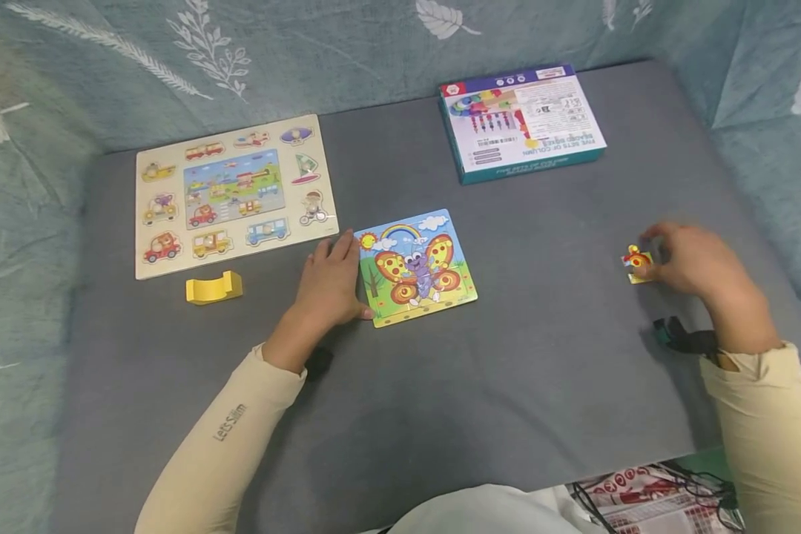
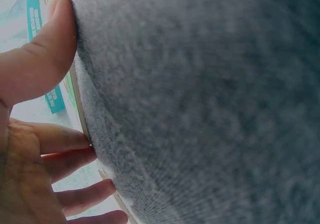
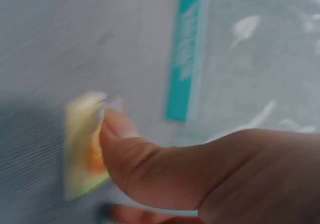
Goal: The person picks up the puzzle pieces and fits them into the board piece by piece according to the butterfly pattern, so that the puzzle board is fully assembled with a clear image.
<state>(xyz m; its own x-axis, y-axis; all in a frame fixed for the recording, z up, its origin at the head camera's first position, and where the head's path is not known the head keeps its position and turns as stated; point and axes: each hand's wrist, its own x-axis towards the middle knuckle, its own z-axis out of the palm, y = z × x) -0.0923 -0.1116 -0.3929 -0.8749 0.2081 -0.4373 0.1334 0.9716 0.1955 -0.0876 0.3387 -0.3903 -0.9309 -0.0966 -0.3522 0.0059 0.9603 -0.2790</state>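
Note:
A square butterfly jigsaw puzzle (image 1: 419, 271) lies flat on the grey table, with a sun and rainbow along its top. My left hand (image 1: 328, 285) rests at its left edge, thumb at the lower corner and fingers along the side. In the left wrist view, the thumb and fingertips touch the thin edge of a board. Far to the right, my right hand (image 1: 697, 263) pinches a small red and yellow puzzle piece (image 1: 638, 265). The thumb lies across that piece (image 3: 82, 149) in the right wrist view, which is blurred; whether several pieces are stacked there I cannot tell.
A wooden vehicle peg puzzle board (image 1: 233, 252) lies at the back left, with a yellow notched block (image 1: 214, 288) in front of it. At the back right is a flat teal and white box (image 1: 523, 122). Cables (image 1: 701, 486) show below the front edge.

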